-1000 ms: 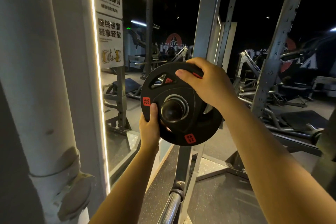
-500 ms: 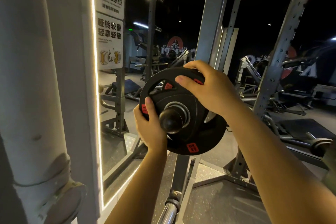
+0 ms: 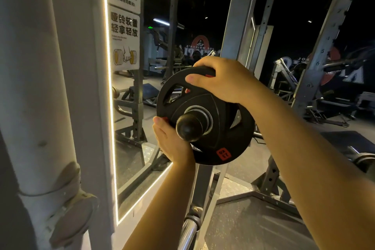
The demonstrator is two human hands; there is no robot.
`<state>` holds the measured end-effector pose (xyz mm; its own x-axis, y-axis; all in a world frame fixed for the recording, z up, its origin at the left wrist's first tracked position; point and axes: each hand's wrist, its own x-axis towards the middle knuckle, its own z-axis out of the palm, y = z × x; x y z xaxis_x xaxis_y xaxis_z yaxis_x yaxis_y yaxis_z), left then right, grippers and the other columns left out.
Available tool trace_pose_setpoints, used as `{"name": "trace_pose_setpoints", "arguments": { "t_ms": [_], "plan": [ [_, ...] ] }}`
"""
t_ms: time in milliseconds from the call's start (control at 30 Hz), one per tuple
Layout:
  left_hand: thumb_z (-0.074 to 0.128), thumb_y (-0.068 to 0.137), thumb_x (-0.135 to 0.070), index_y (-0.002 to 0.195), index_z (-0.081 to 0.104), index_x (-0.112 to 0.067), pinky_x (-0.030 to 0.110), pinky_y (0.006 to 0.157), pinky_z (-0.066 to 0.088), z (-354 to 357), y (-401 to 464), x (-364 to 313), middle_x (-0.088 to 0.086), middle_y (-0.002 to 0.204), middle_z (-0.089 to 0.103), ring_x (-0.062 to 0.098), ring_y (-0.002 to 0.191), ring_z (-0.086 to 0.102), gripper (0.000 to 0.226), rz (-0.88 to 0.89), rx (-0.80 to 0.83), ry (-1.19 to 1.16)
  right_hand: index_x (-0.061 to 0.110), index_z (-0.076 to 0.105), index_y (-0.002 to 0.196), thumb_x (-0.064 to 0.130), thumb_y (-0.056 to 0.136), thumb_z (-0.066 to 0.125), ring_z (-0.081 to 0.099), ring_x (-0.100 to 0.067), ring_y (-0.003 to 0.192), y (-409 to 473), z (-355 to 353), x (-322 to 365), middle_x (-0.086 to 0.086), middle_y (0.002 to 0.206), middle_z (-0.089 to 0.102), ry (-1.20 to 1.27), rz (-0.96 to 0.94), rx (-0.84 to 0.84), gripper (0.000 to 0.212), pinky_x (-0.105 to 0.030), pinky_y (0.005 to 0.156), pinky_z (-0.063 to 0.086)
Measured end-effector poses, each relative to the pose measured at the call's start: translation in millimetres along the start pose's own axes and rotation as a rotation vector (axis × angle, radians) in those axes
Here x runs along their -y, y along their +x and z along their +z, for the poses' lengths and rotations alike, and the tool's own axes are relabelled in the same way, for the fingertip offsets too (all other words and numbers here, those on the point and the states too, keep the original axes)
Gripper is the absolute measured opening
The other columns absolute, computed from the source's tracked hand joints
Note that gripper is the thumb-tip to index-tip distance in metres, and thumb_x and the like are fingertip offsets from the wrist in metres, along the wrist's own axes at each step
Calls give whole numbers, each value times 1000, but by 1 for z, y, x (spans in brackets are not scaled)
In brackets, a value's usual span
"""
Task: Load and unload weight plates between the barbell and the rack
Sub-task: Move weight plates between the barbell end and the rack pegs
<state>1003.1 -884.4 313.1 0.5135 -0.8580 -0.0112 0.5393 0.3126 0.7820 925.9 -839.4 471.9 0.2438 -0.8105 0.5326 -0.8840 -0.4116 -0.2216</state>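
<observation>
While the black weight plate (image 3: 205, 115) sits on a rack peg (image 3: 189, 129), the right hand (image 3: 225, 81) grips its top rim and the left hand (image 3: 172, 140) clasps its lower-left edge.

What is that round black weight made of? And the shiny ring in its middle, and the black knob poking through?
The weight plate looks rubber-coated: matte black, soft dull sheen, red moulded labels. Its centre ring looks like bare metal, since it is silvery and catches the light. The peg end is smooth, dark and slightly glossy, perhaps plastic or rubber; that can't be settled.
</observation>
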Motion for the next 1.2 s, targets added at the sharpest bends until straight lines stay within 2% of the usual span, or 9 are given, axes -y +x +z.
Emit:
{"name": "trace_pose_setpoints", "arguments": {
  "t_ms": [133,333,467,600,700,967,1033,1100,1200],
  "plan": [
    [27,100,-55,83,52,-34,34,84,36,2,-6,0,-6,88,59,9,86,54,36,-58,-14,-50,26,60,115,52,91,54,55,-12,88,7,0,5,6,97,59,-32,-17,52,35,-23,71,42],
    [27,95,-66,94,56,-34,41,103,39,2,9,-1,-6,100,63,15,102,57,43,-79,45,-20,28,61,114,53,93,50,56,-11,87,-3,5,-6,7,97,62,10,10,-86,34,-21,67,41],
    [29,97,-60,92,60,-27,41,98,44,7,26,-19,0,97,67,17,97,62,46,70,143,101,25,59,121,46,95,52,53,-3,87,-27,21,-25,12,100,59,153,52,-334,35,-8,67,37],
    [28,103,-47,79,51,-27,27,72,41,21,42,-38,-3,79,59,9,78,57,38,339,288,331,19,58,120,49,94,48,63,-9,95,-53,56,-45,5,107,65,345,63,-630,41,-23,78,56],
    [28,103,-47,78,49,-28,27,69,42,26,47,-40,0,76,58,10,74,57,38,431,336,369,14,57,123,46,94,48,63,-7,98,-57,66,-50,1,110,67,381,64,-718,43,-16,81,54],
    [31,90,-64,91,54,-34,49,98,45,10,42,-27,9,104,61,23,103,58,37,298,353,220,26,52,109,43,93,55,60,-15,87,-34,21,-45,3,99,60,192,97,-347,23,-24,70,47],
    [34,96,-59,100,55,-31,37,97,47,4,39,-10,3,103,64,10,102,61,35,169,267,121,26,52,119,46,89,59,55,-13,93,-10,7,-35,4,108,58,105,48,-233,36,-19,68,40],
    [44,102,-35,97,49,-30,4,76,44,3,36,8,-8,91,58,-17,84,55,9,189,231,189,30,53,124,48,89,59,53,-9,93,5,5,-28,10,108,56,12,-6,-110,40,-15,66,35],
    [50,101,-11,99,47,-21,-3,56,36,11,49,22,-12,84,53,-23,69,50,11,289,166,314,32,59,119,49,90,57,56,-7,87,7,12,-31,14,98,62,-83,-76,-170,33,-22,70,42]
  ]
}}
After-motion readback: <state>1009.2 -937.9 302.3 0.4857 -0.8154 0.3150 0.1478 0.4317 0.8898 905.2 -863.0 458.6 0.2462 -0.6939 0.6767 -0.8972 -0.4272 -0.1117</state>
